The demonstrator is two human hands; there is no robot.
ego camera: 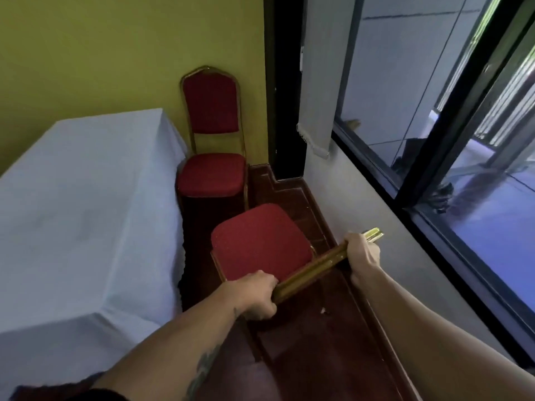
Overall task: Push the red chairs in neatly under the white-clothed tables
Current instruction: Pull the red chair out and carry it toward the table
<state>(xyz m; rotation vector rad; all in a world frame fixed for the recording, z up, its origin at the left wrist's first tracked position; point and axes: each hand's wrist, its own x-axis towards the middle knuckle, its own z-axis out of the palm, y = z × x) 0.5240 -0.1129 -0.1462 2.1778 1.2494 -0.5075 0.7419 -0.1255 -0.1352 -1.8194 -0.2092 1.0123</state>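
Left hand curled round gold top rail of near chair; right hand grips same rail at far end. Chair stands angled beside white-clothed surface, seat not under cloth. Step: you are squaring it. Next: turn seat toward surface, push straight. Second chair against yellow wall. Window right; dark wood floor.
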